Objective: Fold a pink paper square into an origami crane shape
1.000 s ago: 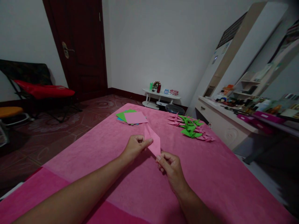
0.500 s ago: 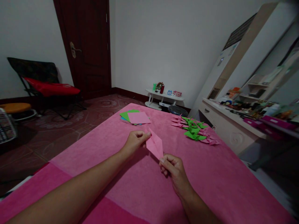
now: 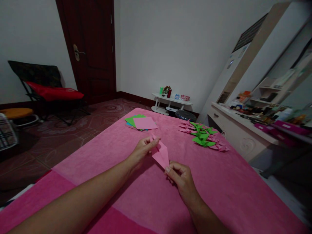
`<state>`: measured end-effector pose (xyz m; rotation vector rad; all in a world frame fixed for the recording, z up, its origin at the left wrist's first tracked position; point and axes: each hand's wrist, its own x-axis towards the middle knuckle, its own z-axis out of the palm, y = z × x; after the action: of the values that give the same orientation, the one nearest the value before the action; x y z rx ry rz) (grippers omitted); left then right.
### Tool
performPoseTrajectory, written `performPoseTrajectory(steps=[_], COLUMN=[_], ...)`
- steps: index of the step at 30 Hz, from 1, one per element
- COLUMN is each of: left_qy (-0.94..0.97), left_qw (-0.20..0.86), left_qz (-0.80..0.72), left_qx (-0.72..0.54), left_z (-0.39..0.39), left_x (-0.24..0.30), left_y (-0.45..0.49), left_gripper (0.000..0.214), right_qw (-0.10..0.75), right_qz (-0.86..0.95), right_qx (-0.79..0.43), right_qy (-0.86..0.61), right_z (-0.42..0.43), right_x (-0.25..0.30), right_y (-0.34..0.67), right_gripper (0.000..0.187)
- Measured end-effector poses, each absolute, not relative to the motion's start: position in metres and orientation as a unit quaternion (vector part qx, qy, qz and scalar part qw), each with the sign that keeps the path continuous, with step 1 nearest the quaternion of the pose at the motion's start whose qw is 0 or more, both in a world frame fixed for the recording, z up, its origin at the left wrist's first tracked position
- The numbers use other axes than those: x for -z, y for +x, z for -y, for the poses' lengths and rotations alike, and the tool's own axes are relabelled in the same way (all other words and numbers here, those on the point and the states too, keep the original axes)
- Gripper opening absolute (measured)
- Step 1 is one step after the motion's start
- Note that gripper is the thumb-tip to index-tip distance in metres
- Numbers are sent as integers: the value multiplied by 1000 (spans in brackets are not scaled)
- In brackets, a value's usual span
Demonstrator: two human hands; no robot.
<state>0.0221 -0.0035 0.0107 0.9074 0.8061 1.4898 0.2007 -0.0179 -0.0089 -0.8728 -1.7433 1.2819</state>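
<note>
A folded piece of pink origami paper (image 3: 162,154), long and diamond-shaped, is held between both hands above the pink cloth (image 3: 136,182). My left hand (image 3: 144,148) pinches its far left side, with the thumb lying across the top. At the near pointed end, my right hand (image 3: 179,175) grips the tip between thumb and curled fingers. Beyond my left hand lies a stack of square paper sheets (image 3: 145,123), pink on top with green and blue edges showing. Off to the right sit several folded paper cranes (image 3: 203,139), pink and green, close together.
A dresser (image 3: 234,126) crowded with bottles and boxes stands along the right side. Behind the table are a small white shelf (image 3: 174,100) and a dark round lid (image 3: 185,115). A folding chair (image 3: 52,87) and a stool (image 3: 16,113) are at the left.
My left thumb has slid a little further across the paper. The paper and my right hand have shifted slightly left. The stack and the cranes are unchanged.
</note>
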Motion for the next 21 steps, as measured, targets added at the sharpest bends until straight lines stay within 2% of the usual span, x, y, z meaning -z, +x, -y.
performPoseTrajectory(steps=[6, 21], left_qy=[376, 413], left_qw=[584, 488], left_qz=[-340, -366], left_qx=[-634, -676], left_z=[7, 10], left_x=[-10, -7], left_y=[27, 34], left_gripper=[30, 29], right_qw=[399, 387], right_qz=[711, 724], right_qx=[-471, -454], right_qy=[-337, -347], right_z=[17, 16], right_x=[10, 12], right_y=[200, 199], right_gripper=[31, 33])
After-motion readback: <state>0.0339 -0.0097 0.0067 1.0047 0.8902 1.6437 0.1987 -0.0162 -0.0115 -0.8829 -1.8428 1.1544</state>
